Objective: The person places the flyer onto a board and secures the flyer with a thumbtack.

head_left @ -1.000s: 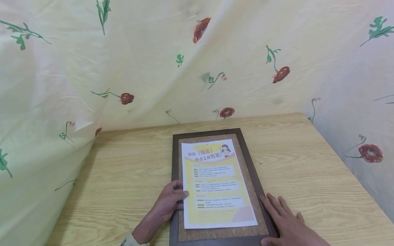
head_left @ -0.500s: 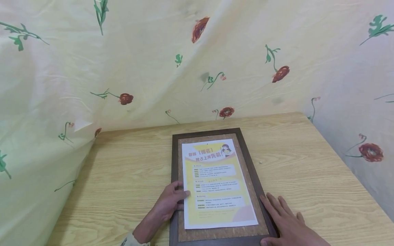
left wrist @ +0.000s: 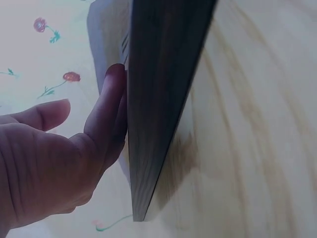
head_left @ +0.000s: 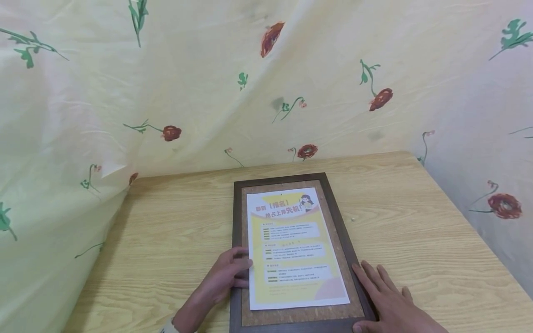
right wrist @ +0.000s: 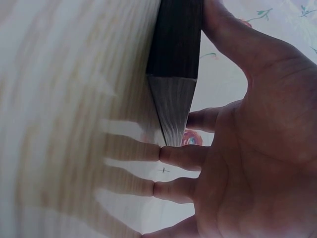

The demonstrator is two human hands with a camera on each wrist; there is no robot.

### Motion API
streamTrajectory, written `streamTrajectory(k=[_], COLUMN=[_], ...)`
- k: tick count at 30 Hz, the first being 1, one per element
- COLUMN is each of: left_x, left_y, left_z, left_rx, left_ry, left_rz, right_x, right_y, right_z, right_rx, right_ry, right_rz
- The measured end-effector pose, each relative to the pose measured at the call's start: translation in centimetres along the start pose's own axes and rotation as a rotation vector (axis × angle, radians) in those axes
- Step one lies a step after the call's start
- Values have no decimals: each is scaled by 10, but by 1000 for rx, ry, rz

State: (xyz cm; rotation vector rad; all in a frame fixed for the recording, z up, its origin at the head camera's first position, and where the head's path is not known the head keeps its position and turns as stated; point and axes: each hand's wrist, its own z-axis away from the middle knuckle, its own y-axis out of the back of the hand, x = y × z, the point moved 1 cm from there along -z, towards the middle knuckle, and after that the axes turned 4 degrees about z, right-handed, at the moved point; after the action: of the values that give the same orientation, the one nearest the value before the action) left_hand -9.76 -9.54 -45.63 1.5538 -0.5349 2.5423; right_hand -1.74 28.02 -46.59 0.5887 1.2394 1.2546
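Observation:
A sheet of paper (head_left: 291, 254) with yellow printing lies on a cork board (head_left: 287, 317) with a dark wooden frame (head_left: 341, 226). A small dark dot shows near the paper's top edge. At the board's left side is my left hand (head_left: 222, 275), its thumb tip at the paper's left edge. In the left wrist view, fingers of this hand lie along the frame (left wrist: 156, 99) and the thumb stands away from them. My right hand (head_left: 389, 300) rests at the lower right corner of the board, fingers spread onto the table and thumb at the bottom of the frame.
The board lies on a light wood-grain table (head_left: 175, 222). A small clear object (head_left: 352, 219) sits right of the frame. Cream cloth (head_left: 200, 83) printed with red flowers hangs behind the table and along both sides.
The paper has shifted very slightly to the right on the board. My left hand has drawn back a little to the left, its thumb overlapping the paper less. The right hand stays in place.

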Motion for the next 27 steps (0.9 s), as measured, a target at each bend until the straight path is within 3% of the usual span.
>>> streamTrajectory(k=[13,20,27], left_x=[5,7,7], left_y=[6,11,15], left_z=[14,23,34], left_rx=[90,120,204], left_ry=[-38,-92,-144], left_rz=[-101,-135,-224], right_x=[1,0,0], right_y=[-2,-1,0], right_z=[-1,-1,-2], right_rx=[12,-10,-16], right_ry=[11,-6,-10], right_rz=[3,-3,1])
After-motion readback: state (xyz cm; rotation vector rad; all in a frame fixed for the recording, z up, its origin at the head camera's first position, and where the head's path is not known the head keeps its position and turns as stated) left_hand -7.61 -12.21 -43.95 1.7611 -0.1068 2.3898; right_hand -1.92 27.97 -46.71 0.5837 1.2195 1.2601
